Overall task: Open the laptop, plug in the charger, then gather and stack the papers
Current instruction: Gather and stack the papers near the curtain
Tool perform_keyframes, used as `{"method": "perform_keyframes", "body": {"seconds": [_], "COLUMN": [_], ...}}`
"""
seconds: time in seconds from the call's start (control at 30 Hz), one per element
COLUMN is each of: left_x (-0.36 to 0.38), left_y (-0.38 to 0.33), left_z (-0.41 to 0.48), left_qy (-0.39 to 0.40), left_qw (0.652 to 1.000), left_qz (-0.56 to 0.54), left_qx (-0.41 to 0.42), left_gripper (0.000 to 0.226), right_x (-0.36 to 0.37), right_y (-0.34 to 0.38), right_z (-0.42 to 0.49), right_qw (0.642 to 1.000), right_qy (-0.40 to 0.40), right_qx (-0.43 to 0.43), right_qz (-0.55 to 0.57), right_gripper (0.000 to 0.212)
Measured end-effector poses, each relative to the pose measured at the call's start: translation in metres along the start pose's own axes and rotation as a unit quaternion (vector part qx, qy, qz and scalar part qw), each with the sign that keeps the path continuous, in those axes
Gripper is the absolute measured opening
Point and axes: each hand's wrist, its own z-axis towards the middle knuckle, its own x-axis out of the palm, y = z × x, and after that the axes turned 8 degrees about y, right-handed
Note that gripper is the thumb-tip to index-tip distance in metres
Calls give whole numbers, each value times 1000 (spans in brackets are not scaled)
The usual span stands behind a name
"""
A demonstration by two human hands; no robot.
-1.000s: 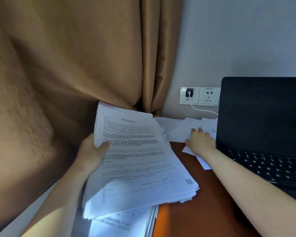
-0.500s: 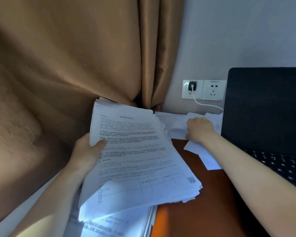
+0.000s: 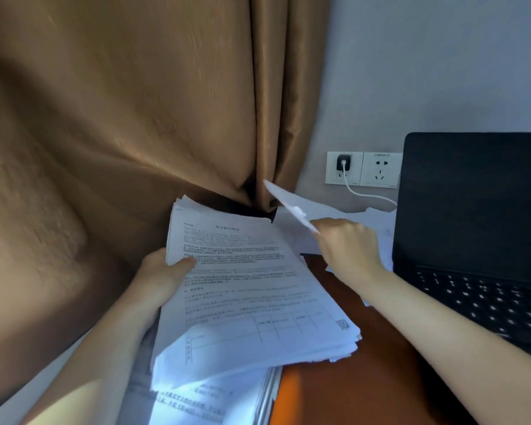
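My left hand [image 3: 163,271] grips a thick stack of printed papers [image 3: 246,289] by its left edge, thumb on the top page, holding it tilted above the desk. My right hand [image 3: 347,243] pinches a loose white sheet [image 3: 288,205] and holds it lifted edge-on toward the curtain. More loose white sheets [image 3: 377,219] lie on the desk behind that hand, by the laptop. The black laptop [image 3: 475,210] stands open at the right with its dark screen and keyboard showing. A black charger plug [image 3: 344,162] sits in the wall socket, its white cable [image 3: 368,196] running toward the laptop.
A brown curtain [image 3: 120,133] hangs close behind and to the left of the stack. The reddish-brown desk [image 3: 350,388] lies below. Another pile of printed pages [image 3: 209,400] rests at the near edge under the stack. A free socket [image 3: 380,170] is beside the plug.
My right hand went from lying on the loose sheets to closing on one and lifting it up and left. The stack in my left hand stayed about where it was.
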Motion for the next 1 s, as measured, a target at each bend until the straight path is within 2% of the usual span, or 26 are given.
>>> {"method": "perform_keyframes", "body": {"seconds": [0.1,0.13,0.2,0.27,0.33,0.4,0.47,0.57,0.63,0.7,0.8,0.87,0.93,1.0], "left_x": [-3,-4,-7,-9,-10,-8,-8,-7,-6,-5,-7,-8,-7,-6], "left_y": [-6,-8,-11,-14,-16,-18,-18,-19,-18,-18,-15,-14,-14,-14], "left_z": [-6,-10,-17,-22,-27,-32,-36,-38,-37,-38,-36,-34,-32,-28], "left_qy": [29,42,71,92,113,131,143,168,196,217,235,231,223,197], "left_qw": [999,999,996,994,991,988,985,981,977,973,968,969,970,977], "left_qz": [17,24,40,47,66,79,83,85,70,69,28,13,7,34], "left_qx": [-11,-15,-27,-30,-31,-35,-42,-42,-40,-48,-78,-89,-93,-74], "left_gripper": [12,11,6,9,12,7,7,9,11,13,19,20,22,11], "right_x": [-17,-20,-26,-34,-49,-64,-71,-68,-62,-55,-55,-58,-58,-57], "right_y": [27,34,43,46,47,42,31,18,9,2,5,6,5,2], "right_z": [-28,-40,-60,-73,-78,-81,-91,-101,-103,-103,-100,-99,-97,-93], "right_qw": [992,985,962,946,964,975,969,962,953,942,907,865,819,769], "right_qy": [-36,-39,3,59,116,201,246,240,199,151,107,94,105,110], "right_qx": [-108,-148,-230,-271,-218,-95,-3,85,131,128,89,80,104,169], "right_qz": [56,84,146,167,95,10,21,99,187,270,398,486,554,607], "right_gripper": [21,18,21,18,25,33,32,34,27,20,20,28,39,38]}}
